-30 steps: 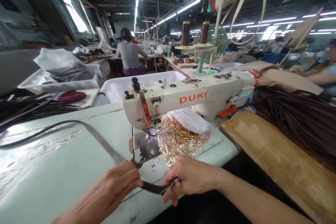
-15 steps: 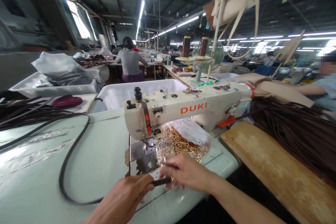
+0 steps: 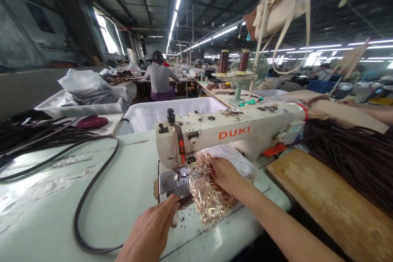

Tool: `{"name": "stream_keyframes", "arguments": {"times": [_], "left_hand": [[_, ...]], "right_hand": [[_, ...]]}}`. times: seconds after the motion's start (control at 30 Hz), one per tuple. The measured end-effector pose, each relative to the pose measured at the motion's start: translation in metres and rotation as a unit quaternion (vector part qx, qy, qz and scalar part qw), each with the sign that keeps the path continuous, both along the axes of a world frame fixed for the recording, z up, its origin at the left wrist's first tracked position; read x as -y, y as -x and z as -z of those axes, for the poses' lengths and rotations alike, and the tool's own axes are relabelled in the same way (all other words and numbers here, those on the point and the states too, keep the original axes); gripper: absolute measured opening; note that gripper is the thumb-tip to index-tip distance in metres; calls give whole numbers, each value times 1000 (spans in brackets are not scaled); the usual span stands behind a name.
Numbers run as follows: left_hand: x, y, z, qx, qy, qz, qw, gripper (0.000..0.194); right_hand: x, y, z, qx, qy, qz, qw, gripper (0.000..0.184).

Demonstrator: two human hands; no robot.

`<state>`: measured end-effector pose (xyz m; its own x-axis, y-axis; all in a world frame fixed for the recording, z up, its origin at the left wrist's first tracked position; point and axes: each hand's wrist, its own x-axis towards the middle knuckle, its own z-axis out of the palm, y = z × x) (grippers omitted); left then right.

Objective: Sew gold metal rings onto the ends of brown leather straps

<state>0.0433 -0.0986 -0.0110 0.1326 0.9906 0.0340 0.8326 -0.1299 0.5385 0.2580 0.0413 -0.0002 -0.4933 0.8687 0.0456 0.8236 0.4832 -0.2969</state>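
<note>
Between the thumb and fingers of my left hand is the end of a dark brown strap, just in front of the needle area. The strap's long loop curves away over the table to the left. My right hand reaches into a clear plastic bag of gold metal clasps, its fingertips down among them and partly hidden. Whether a clasp is between those fingers I cannot make out. The bag lies under the arm of a white sewing machine.
A white bin stands behind the machine. At right are a wooden board and a heap of dark straps. Two thread spools stand above the machine. Further back sits a person in grey.
My right hand has left the strap end and moved up and forward into the bag of clasps. My left hand keeps its hold on the strap. The view has shifted slightly.
</note>
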Motion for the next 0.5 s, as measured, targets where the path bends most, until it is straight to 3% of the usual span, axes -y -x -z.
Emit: {"name": "stream_keyframes", "arguments": {"times": [0.13, 0.3, 0.5], "left_hand": [[1, -5, 4, 41, -31, -19, 998, 34], [3, -15, 10, 23, -54, -34, 998, 35], [8, -25, 6, 50, -55, -59, 995, 35]], "right_hand": [[0, -5, -5, -19, -3, 19, 1000, 15], [-1, 4, -11, -37, 18, -18, 999, 5], [-3, 15, -1, -65, 29, -5, 997, 7]]}}
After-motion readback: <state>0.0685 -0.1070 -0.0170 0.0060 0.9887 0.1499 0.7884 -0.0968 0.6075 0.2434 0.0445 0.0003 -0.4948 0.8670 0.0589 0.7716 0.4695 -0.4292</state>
